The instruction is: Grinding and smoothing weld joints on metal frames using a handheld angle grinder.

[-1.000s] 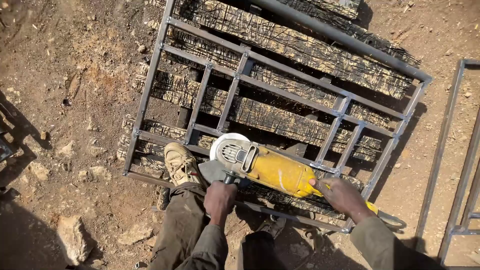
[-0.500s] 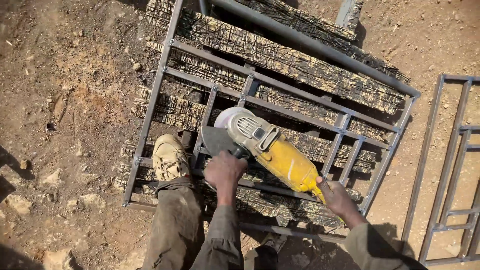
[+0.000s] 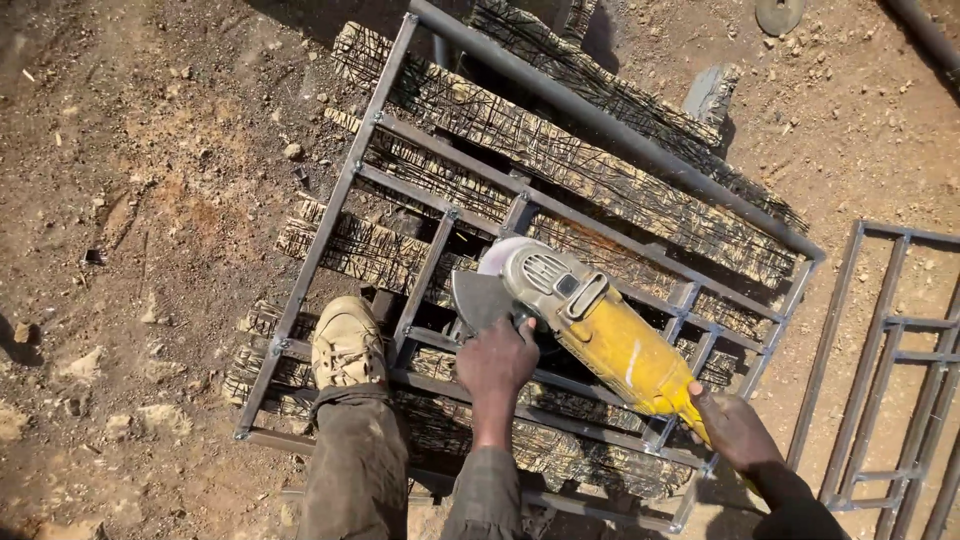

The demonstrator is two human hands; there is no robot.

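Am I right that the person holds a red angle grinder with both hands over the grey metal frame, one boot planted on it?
Not quite: the head view shows a yellow angle grinder, not red. Both the left hand and right hand hold it over the grey metal frame, tan boot planted on it.

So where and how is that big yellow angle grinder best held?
Two-handed, as shown: the left hand on the side handle near the grey gear head, coming from its left, and the right hand around the yellow angle grinder's slim rear body, from behind, away from the disc.
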